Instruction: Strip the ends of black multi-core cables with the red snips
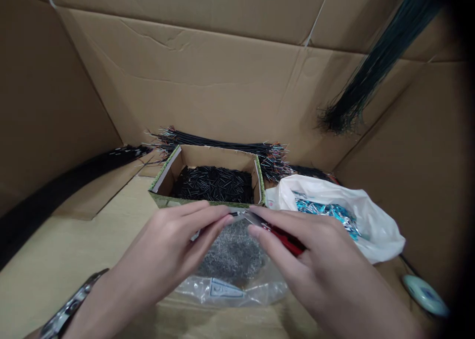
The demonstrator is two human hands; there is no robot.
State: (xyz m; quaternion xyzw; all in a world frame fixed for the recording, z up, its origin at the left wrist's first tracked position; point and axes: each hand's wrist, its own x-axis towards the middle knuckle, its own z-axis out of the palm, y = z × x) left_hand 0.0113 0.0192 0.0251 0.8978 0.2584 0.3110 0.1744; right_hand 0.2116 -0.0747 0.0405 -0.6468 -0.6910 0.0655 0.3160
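Note:
In the middle of the view, my left hand [178, 235] pinches a thin black wire [233, 214] between thumb and fingertips, with its short end poking out. Facing it, my right hand [311, 250] is closed around a red-handled metal-bladed tool [285, 239]. The tool's tip and my right fingertips meet the wire's end; whether the blade touches it I cannot tell. Beneath both hands lies a clear plastic bag [233, 252] of tiny silvery metal pieces. Just behind them stands an open cardboard box [208, 156] holding many short black tube pieces [215, 183].
A white plastic bag [386, 235] with blue and silver pieces sits on the right. Behind the box lies a bundle of black cables [222, 142]. Long dark strands [378, 67] hang at upper right, another black bundle [74, 180] runs left. Cardboard walls [222, 57] enclose the table.

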